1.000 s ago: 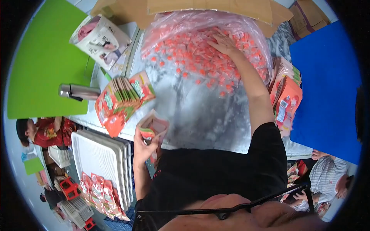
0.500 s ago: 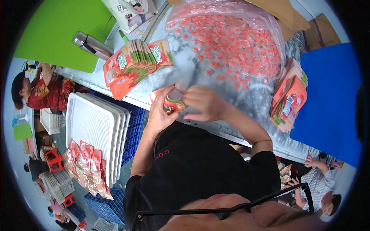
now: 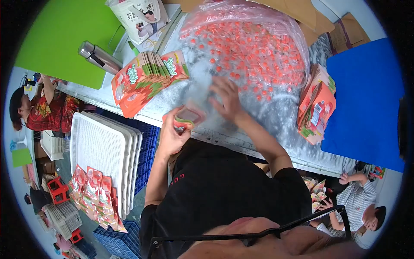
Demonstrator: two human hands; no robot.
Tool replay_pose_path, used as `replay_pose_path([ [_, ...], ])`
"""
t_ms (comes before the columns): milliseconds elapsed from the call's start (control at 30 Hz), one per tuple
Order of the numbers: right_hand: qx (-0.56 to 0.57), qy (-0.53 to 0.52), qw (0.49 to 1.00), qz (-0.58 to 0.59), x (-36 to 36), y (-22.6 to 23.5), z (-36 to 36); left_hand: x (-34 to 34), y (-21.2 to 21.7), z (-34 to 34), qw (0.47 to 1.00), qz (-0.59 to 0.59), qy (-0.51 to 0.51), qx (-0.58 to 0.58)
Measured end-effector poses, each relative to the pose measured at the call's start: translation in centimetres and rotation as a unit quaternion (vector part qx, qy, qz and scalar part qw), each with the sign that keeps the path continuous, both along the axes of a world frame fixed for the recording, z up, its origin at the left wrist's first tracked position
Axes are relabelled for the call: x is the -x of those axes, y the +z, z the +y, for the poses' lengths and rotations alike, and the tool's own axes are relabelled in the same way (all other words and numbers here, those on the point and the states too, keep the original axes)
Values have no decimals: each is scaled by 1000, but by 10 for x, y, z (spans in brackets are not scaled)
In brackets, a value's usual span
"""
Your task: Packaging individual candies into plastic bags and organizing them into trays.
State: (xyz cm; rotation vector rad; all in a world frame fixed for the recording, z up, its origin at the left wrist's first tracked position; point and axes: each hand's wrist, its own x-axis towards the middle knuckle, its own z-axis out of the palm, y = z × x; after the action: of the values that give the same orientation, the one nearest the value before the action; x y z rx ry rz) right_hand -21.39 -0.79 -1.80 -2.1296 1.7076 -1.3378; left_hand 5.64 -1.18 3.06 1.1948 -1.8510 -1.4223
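My left hand point(image 3: 173, 134) grips a red and green printed pouch point(image 3: 192, 113) above the near edge of the table. The pouch's mouth gapes, its inside showing pale. Just to the right, my right hand point(image 3: 227, 98) reaches over the tabletop with fingers apart, slightly blurred, and nothing visible in it. Beyond it spreads a heap of small red, clear-wrapped pieces point(image 3: 258, 56) on a clear pinkish plastic sheet point(image 3: 228, 9). A fanned stack of flat pouches point(image 3: 144, 82) lies on the table left of my hands.
Another pouch pile point(image 3: 317, 108) lies at the right beside a blue panel point(image 3: 366, 103). A steel flask point(image 3: 100, 58) and a white bag point(image 3: 140, 19) stand at the back left. Stacked white trays point(image 3: 101, 142) bear filled-looking pouches point(image 3: 97, 196). Other people work on both sides.
My right hand has left the pouch's mouth and moved toward the red pieces, its fingers spreading. My left hand keeps the pouch, now tilted with its mouth wider.
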Motion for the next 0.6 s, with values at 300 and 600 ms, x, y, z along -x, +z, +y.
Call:
replay_pose_path([
  [300,-155,-61,968,189,10,-52,-74,-10,21,14,994,20,84,68],
  [600,-132,50,890,-433,28,-59,-1,-20,21,9,987,50,111,108],
])
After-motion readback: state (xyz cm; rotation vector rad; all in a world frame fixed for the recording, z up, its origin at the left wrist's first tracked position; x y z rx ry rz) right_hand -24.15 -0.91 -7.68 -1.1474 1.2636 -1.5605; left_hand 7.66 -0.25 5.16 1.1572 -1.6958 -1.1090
